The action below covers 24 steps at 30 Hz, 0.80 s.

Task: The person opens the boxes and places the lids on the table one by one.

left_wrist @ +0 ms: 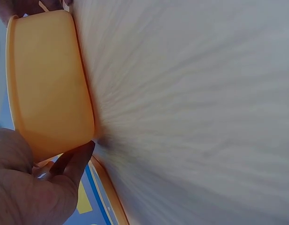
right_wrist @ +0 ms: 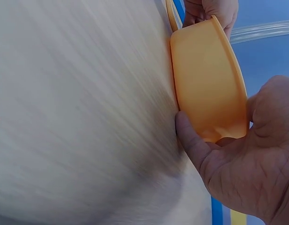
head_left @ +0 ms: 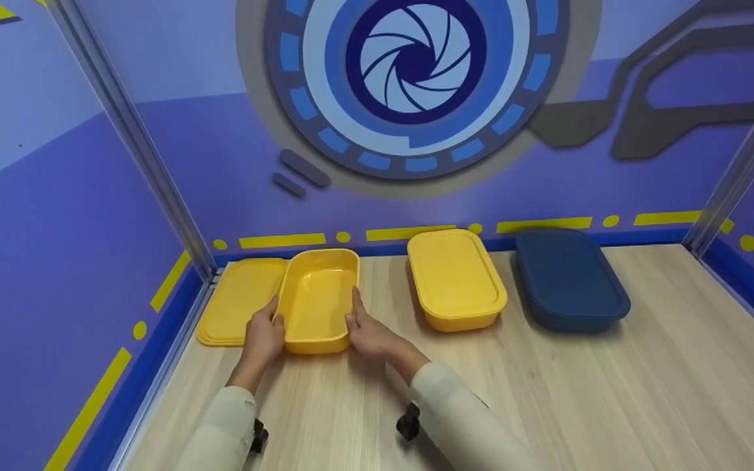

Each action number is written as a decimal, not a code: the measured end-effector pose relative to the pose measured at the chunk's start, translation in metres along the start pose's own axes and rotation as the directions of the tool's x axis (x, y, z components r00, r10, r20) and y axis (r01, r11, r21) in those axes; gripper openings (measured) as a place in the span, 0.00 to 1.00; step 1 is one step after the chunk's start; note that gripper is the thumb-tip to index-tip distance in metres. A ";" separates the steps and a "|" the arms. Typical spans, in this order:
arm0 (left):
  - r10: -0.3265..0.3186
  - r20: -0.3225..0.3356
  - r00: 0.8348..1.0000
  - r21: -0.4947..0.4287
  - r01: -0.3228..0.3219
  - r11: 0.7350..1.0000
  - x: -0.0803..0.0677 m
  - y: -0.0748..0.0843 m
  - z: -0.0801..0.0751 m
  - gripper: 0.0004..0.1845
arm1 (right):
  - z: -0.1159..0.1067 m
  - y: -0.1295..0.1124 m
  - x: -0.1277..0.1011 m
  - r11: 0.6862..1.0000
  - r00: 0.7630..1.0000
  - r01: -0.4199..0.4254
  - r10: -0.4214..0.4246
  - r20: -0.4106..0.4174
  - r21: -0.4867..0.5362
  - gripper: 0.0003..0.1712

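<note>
An open yellow lunch box [head_left: 321, 301] stands on the wooden table at the left, its inside bare. My left hand [head_left: 264, 337] holds its left side and my right hand [head_left: 374, 333] its right side, both close to the near end. Seen from the left wrist, the left hand [left_wrist: 36, 180] has its thumb by the rim and a fingertip low at the base. The right wrist view has the right hand [right_wrist: 252, 159] gripping the box wall [right_wrist: 207, 79] likewise, one finger along the bottom edge. A flat yellow lid [head_left: 236, 304] lies just left of the box, partly covered by my left hand.
To the right stand a lidded yellow lunch box [head_left: 457, 278] and, beyond it, a lidded dark blue one [head_left: 573, 281]. A patterned blue back wall [head_left: 220, 163] rises behind the table [head_left: 547, 405], and a side wall [head_left: 36, 261] borders its left edge.
</note>
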<state>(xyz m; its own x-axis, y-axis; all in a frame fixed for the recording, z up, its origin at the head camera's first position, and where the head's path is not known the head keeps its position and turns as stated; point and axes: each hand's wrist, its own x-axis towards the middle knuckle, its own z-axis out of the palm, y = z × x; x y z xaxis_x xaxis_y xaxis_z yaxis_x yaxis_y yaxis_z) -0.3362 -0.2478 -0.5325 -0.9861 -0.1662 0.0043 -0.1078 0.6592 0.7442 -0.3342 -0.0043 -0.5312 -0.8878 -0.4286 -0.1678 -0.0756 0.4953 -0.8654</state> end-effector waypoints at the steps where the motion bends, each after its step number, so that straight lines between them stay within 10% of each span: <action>1: 0.001 0.000 1.000 0.002 -0.001 1.000 0.000 0.000 0.000 0.30 | 0.000 0.000 0.000 1.000 1.000 0.002 -0.002 0.002 0.001 0.39; 24: 0.002 0.004 1.000 0.022 -0.002 1.000 0.008 0.000 -0.004 0.30 | -0.005 0.003 0.003 0.999 0.999 -0.030 0.029 0.022 0.040 0.42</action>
<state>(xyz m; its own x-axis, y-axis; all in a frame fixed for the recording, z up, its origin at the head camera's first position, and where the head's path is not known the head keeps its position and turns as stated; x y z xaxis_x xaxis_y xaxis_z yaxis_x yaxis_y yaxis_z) -0.3438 -0.2519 -0.5303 -0.9868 -0.1618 0.0033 -0.1083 0.6756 0.7293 -0.3393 -0.0003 -0.5318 -0.8794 -0.4305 -0.2031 -0.0310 0.4776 -0.8780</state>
